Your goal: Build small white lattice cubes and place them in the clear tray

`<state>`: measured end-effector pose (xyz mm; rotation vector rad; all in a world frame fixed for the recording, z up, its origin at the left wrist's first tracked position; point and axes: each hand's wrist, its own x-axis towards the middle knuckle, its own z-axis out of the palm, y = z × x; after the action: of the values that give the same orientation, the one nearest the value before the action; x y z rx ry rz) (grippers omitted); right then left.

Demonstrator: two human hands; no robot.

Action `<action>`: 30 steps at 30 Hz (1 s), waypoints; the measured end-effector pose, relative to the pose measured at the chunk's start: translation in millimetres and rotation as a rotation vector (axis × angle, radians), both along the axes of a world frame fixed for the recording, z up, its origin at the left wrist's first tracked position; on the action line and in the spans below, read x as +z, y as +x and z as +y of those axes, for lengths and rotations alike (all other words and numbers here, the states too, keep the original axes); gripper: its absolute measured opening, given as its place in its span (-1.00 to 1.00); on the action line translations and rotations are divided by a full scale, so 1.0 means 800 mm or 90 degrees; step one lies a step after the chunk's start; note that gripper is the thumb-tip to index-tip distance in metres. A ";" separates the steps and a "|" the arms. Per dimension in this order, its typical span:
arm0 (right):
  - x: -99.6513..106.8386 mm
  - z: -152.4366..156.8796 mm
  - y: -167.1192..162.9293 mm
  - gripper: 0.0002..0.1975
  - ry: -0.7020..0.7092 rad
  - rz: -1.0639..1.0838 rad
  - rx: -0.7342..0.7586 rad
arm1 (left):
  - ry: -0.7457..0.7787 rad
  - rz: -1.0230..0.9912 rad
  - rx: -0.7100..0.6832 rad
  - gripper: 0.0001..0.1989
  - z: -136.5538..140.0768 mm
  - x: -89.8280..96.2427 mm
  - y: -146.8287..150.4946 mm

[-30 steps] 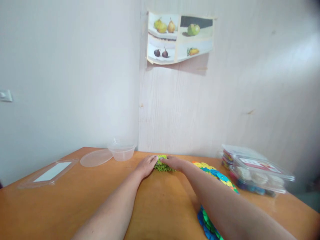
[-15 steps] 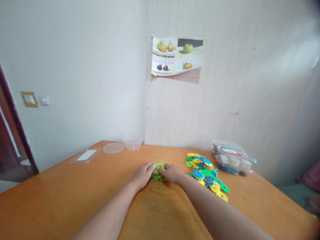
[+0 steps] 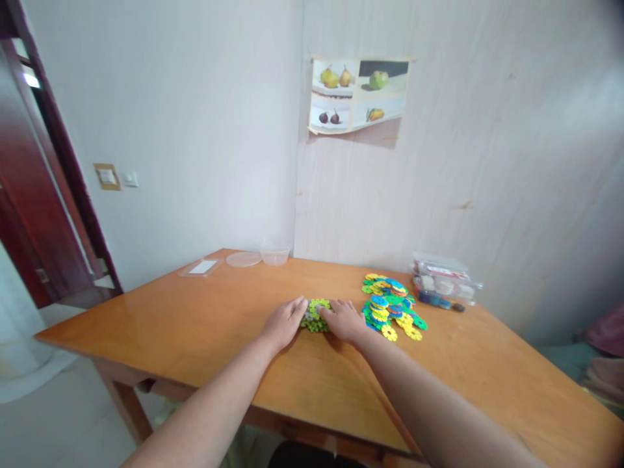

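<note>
On the wooden table, a cluster of lime-green toothed plastic snowflake discs (image 3: 318,318) sits between my two hands, with greyish pieces partly showing at its left. My left hand (image 3: 285,323) presses against its left side, fingers held together. From the right, my right hand (image 3: 341,320) grips it with the thumb over its upper part. My palms and fingers cover both sides of the cluster, so how the pieces are joined cannot be told. To the right of my right hand lies a loose heap of yellow, blue and green plastic discs (image 3: 390,305).
Clear plastic boxes (image 3: 446,279) with white and blue contents stand at the back right, a small dark item (image 3: 457,307) before them. Along the back left are a clear tub (image 3: 275,255), a round lid (image 3: 244,260) and a flat lid with a white label (image 3: 201,267). The table's front edge (image 3: 312,421) shows.
The view has shifted, so the table's front edge and more floor now show. My hands stay on the green cluster.
</note>
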<state>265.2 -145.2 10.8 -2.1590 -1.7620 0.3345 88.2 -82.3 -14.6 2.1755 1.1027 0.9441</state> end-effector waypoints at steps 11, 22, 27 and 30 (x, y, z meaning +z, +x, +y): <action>-0.029 -0.034 -0.001 -0.40 0.126 0.003 -0.040 | -0.075 -0.131 0.012 -0.30 0.001 -0.007 -0.011; -0.037 -0.040 0.006 -0.34 0.218 0.018 0.053 | -0.040 -0.145 -0.021 -0.44 -0.005 -0.005 -0.010; -0.037 -0.041 0.008 -0.39 0.283 0.033 0.103 | -0.047 -0.132 0.006 -0.42 -0.002 -0.004 -0.010; -0.038 -0.039 0.010 -0.47 0.335 0.041 0.110 | -0.050 -0.137 0.008 -0.42 0.000 -0.005 -0.012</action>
<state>273.5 -176.1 -19.8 -1.6166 -1.7607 -0.0242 78.9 -82.5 -18.9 1.9538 1.0319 1.0927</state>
